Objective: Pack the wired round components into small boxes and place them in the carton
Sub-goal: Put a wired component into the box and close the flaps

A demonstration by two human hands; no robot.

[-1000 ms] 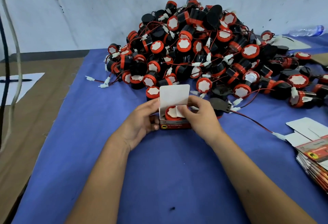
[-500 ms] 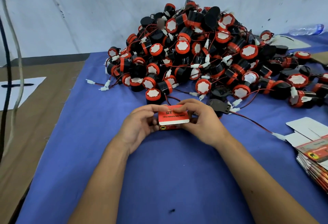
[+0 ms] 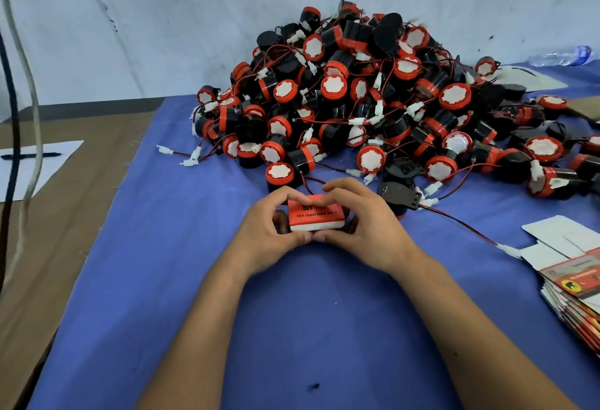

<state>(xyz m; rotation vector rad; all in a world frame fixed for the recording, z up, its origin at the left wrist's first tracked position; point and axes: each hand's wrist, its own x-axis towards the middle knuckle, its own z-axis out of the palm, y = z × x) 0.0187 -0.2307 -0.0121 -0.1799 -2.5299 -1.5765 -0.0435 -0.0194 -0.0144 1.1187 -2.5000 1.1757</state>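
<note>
A blue cloth (image 3: 292, 328) covers the work surface under both forearms, with a grey-white wall (image 3: 130, 19) behind it. Beyond the held box, away from the person, rises a big heap of round parts (image 3: 367, 101), black bodies with red rims and white faces, trailing red and black wires and white plugs. Off to the left of the hands lies brown cardboard (image 3: 81, 214) with a white sheet of paper (image 3: 35, 166) and a pen (image 3: 31, 155) on it. To the right of the hands, at the edge of the view, sits a stack of flat unfolded boxes (image 3: 578, 289). A clear plastic bottle (image 3: 563, 56) lies far behind and right of the grip.

The left hand (image 3: 269, 234) and right hand (image 3: 360, 227) meet around a small red box (image 3: 315, 213), its lid closed. Both hands clamp on it: fingers curl over its far edge, thumbs meet at its near white edge. Just right of the right hand lies a black part with a flat bracket (image 3: 401, 196), touching the cloth, its wire running off to the right. Another round part (image 3: 280, 175) stands just beyond the left fingers.
</note>
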